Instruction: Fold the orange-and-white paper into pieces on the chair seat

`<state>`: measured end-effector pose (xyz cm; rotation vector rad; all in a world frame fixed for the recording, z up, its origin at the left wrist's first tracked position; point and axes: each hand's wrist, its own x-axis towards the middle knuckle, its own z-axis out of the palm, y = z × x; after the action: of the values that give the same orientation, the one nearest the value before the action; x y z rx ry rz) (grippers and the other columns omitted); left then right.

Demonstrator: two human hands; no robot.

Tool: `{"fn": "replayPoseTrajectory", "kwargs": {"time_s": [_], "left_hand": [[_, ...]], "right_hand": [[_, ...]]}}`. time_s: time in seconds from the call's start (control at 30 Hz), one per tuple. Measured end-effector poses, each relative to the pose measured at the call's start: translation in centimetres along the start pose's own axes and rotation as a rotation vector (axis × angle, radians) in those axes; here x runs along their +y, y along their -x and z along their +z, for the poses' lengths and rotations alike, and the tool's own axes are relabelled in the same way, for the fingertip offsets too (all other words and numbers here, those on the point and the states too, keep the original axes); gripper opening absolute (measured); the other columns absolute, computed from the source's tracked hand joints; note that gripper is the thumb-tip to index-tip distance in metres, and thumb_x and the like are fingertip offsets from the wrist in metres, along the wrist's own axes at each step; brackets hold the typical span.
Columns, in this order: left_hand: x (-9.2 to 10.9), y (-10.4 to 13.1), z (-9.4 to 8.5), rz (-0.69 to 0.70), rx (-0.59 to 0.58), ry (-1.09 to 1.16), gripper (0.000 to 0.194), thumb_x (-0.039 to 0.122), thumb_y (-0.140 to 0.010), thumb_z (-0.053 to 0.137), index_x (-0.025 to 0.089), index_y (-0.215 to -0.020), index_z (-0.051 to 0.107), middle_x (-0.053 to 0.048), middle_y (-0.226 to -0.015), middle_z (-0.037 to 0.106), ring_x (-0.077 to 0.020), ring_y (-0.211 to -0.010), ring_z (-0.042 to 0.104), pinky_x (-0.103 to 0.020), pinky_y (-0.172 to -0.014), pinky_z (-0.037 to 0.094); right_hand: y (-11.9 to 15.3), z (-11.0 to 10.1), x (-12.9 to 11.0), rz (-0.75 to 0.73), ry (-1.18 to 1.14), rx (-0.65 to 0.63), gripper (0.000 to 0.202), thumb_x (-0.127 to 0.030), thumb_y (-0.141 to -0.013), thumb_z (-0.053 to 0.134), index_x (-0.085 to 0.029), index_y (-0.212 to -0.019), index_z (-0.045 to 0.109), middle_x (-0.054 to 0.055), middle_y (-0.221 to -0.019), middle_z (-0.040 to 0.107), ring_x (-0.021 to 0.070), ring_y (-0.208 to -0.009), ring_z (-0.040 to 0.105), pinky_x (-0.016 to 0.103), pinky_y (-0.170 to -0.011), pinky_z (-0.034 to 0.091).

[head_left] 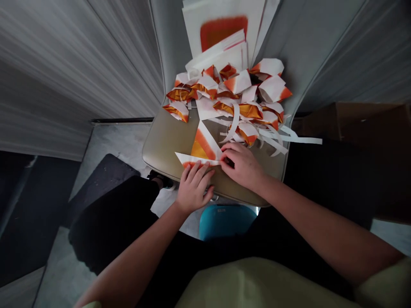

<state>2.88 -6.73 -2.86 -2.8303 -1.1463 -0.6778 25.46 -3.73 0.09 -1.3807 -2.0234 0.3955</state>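
A sheet of folded joss paper [203,144], white with an orange and gold patch, lies near the front of a padded chair seat [167,141]. One flap stands up toward the back, and a narrow strip is folded along the near side. My left hand [194,186] rests on that near strip, fingers stretched out and spread. At the paper's right corner, my right hand [241,166] has thumb and forefinger pinched together on the tip. Behind the sheet is a pile of folded paper pieces [237,83] in the same colours.
Flat paper sheets [221,21] lean on the chair back. White paper strips [298,139] hang over the seat's right side. A blue stool [227,220] is below the front edge. Cardboard boxes [362,124] stand at right, and a grey curtain [122,55] hangs at left.
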Motion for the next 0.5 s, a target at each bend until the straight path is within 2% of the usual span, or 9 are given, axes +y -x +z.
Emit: {"fn": "replayPoseTrajectory", "kwargs": {"time_s": [0.13, 0.23, 0.3, 0.37, 0.5], "left_hand": [[0.1, 0.1, 0.8, 0.01, 0.065, -0.001, 0.042, 0.035, -0.096, 0.051, 0.016, -0.131, 0.066, -0.014, -0.144, 0.064, -0.0343, -0.139, 0.055, -0.05, -0.118, 0.034], [0.0, 0.2, 1.5, 0.025, 0.13, -0.023, 0.043, 0.036, -0.096, 0.049, 0.015, -0.13, 0.066, -0.014, -0.139, 0.068, -0.0342, -0.137, 0.057, -0.049, -0.118, 0.034], [-0.1, 0.2, 2.0, 0.034, 0.169, -0.035, 0.044, 0.038, -0.096, 0.047, 0.016, -0.13, 0.066, -0.014, -0.135, 0.071, -0.034, -0.136, 0.059, -0.049, -0.118, 0.034], [-0.2, 0.2, 2.4, 0.042, 0.191, -0.031, 0.046, 0.039, -0.096, 0.046, 0.016, -0.131, 0.066, -0.014, -0.135, 0.07, -0.0342, -0.136, 0.059, -0.049, -0.118, 0.033], [-0.4, 0.2, 2.8, 0.06, 0.21, -0.025, 0.045, 0.039, -0.096, 0.046, 0.017, -0.128, 0.068, -0.014, -0.136, 0.07, -0.0341, -0.135, 0.059, -0.048, -0.116, 0.033]], "right_hand": [[0.7, -0.4, -1.2, -0.06, 0.051, 0.068, 0.017, -0.023, -0.095, 0.058, -0.02, -0.105, 0.071, 0.014, -0.121, 0.07, 0.0298, -0.117, 0.064, 0.051, -0.102, 0.053], [2.2, -0.5, -2.9, -0.133, 0.13, -0.024, 0.036, -0.03, -0.097, 0.058, -0.02, -0.131, 0.065, 0.014, -0.146, 0.062, 0.0353, -0.143, 0.048, 0.059, -0.115, 0.043], [3.5, -0.3, -3.9, -0.108, 0.202, -0.106, 0.049, -0.037, -0.099, 0.057, -0.021, -0.145, 0.056, 0.012, -0.158, 0.052, 0.0398, -0.151, 0.036, 0.069, -0.119, 0.034], [4.8, 0.0, -4.5, -0.055, 0.254, -0.167, 0.059, -0.043, -0.1, 0.056, -0.02, -0.154, 0.047, 0.013, -0.162, 0.046, 0.0429, -0.153, 0.032, 0.076, -0.118, 0.028], [6.5, 0.4, -4.5, 0.079, 0.385, -0.247, 0.064, -0.047, -0.104, 0.046, -0.015, -0.159, 0.041, 0.013, -0.165, 0.04, 0.0441, -0.154, 0.028, 0.08, -0.117, 0.022]]}}
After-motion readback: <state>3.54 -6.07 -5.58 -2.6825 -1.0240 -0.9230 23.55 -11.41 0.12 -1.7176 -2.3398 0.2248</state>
